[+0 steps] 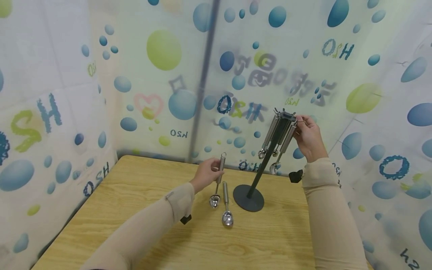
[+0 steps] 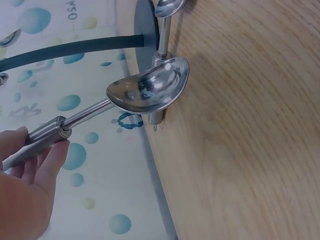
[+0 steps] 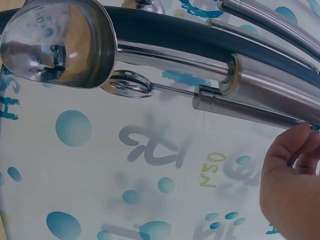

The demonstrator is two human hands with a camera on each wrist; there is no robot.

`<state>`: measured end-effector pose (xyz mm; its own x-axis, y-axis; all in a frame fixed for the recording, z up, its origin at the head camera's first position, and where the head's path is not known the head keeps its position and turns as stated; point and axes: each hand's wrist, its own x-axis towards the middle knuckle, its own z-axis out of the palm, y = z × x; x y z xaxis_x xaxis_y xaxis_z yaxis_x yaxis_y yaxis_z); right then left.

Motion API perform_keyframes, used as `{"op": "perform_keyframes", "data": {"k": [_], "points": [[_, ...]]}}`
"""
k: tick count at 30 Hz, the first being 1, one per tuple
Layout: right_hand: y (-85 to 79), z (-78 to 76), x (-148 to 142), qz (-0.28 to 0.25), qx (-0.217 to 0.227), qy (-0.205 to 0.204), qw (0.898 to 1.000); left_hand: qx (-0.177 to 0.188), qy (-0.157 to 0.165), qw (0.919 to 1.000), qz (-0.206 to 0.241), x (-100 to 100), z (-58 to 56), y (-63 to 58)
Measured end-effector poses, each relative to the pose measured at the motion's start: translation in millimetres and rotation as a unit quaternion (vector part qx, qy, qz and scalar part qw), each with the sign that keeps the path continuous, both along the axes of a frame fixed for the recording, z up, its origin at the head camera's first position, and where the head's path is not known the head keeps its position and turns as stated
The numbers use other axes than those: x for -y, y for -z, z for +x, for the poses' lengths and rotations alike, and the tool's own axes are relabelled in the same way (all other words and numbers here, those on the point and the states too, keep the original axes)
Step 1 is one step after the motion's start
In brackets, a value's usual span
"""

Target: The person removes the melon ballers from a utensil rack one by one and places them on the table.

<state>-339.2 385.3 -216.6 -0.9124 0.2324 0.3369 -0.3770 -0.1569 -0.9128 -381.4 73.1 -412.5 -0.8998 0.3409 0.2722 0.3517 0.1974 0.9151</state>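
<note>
My left hand [image 1: 206,174] holds an ice cream scoop [image 1: 214,201] by its metal handle, bowl downward and just above the table. In the left wrist view, thumb and fingers pinch that handle [image 2: 37,142]. A second scoop [image 1: 227,218] lies on the table beside it. At the top of a dark utensil stand [image 1: 248,198], my right hand [image 1: 309,140] pinches the handle end of a hanging utensil with a small oval bowl [image 3: 128,83]; the fingertips are partly hidden. A larger scoop [image 3: 60,44] hangs next to that one.
More metal utensils [image 1: 270,131] hang from hooks around the stand's top. The wooden table [image 1: 162,232] meets a patterned curtain [image 1: 162,93] at its far edge, and curtain also surrounds both sides.
</note>
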Motion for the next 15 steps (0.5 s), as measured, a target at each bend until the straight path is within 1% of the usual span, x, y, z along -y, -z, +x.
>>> {"op": "perform_keyframes", "data": {"k": [7, 11, 15], "points": [[-0.9, 1.6, 1.3, -0.016, 0.000, -0.016, 1.000, 0.024, 0.003, 0.9996, 0.012, 2.9, -0.6, 8.1], [-1.1, 1.7, 1.3, -0.017, 0.001, -0.019, 1.000, 0.036, 0.004, 0.9993, 0.012, 4.6, -0.9, 13.7], [-0.9, 1.5, 1.3, -0.020, -0.001, -0.019, 1.000, 0.055, 0.003, 0.9983, 0.016, 6.8, -1.0, 18.7]]}}
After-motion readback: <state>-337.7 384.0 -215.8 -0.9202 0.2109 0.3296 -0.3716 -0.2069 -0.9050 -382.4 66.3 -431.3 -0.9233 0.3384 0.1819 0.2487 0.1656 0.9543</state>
